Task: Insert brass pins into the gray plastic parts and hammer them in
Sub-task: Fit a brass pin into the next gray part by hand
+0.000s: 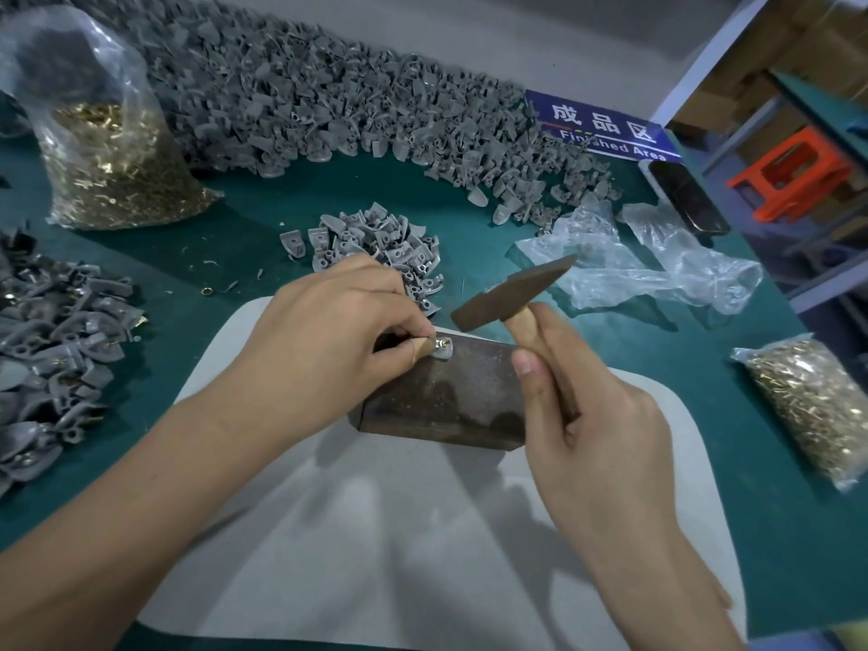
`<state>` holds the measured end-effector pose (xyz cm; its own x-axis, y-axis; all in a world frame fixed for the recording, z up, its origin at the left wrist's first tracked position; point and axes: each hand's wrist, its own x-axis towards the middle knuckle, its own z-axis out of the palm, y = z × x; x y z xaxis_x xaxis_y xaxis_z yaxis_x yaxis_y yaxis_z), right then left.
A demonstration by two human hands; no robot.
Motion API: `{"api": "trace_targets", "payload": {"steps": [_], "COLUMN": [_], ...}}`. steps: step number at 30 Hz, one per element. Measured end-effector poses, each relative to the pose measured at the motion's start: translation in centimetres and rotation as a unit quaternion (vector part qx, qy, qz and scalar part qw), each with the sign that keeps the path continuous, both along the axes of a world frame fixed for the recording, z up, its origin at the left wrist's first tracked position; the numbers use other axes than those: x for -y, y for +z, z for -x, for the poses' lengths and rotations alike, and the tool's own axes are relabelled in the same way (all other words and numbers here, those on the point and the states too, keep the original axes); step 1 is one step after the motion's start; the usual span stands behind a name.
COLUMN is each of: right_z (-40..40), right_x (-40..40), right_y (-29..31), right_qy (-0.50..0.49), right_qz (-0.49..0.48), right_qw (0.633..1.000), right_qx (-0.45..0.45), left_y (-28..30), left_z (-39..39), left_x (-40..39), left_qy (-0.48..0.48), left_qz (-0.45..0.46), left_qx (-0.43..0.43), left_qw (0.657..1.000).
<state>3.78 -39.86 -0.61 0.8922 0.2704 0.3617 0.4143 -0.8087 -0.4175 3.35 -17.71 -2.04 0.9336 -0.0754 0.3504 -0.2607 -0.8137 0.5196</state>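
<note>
Gray plastic part (pixel 444 353) with brass pin (pixel 443 343) on dark block (pixel 451 392), mostly hidden by left hand (pixel 329 340) pinching it, right hand (pixel 587 415) gripping hammer (pixel 509 293) handle, on green surface (pixel 235 237); beyond, gray parts heap (pixel 329 101), blue sign (pixel 601 126) partly covered, shelving blurred.

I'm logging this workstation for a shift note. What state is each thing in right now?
left hand: pinches the gray part on the block
gray part: on the metal block, brass pin in it
metal block: lies on the white mat
hammer: raised above the block
right hand: grips the hammer handle
big pin bag: open, upright
small pin bag: lying flat
</note>
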Motion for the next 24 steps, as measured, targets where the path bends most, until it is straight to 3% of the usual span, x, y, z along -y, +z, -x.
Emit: {"api": "trace_targets", "payload": {"steps": [9, 12, 17, 19, 24], "right_z": [0.18, 0.29, -0.15, -0.16, 0.04], "right_x": [0.22, 0.09, 0.09, 0.11, -0.26], "right_y": [0.36, 0.11, 0.33, 0.42, 0.59], "right_qy": [0.009, -0.007, 0.015, 0.007, 0.012], "right_qz": [0.034, -0.008, 0.045, 0.005, 0.025], "right_qw": [0.999, 0.999, 0.997, 0.999, 0.999], "right_qx": [0.015, 0.043, 0.065, 0.054, 0.027], "left_y": [-0.13, -0.28, -0.50, -0.63, -0.78], "left_z": [-0.09, -0.26, -0.41, -0.46, -0.52], "left_x": [-0.50, -0.62, -0.75, -0.84, -0.82], "left_qy": [-0.005, -0.008, -0.018, -0.017, -0.019], "left_qz": [-0.018, -0.022, -0.032, -0.039, -0.036], "left_qx": [0.017, 0.026, 0.040, 0.044, 0.048], "left_qw": [1.000, 0.999, 0.999, 0.998, 0.998]}}
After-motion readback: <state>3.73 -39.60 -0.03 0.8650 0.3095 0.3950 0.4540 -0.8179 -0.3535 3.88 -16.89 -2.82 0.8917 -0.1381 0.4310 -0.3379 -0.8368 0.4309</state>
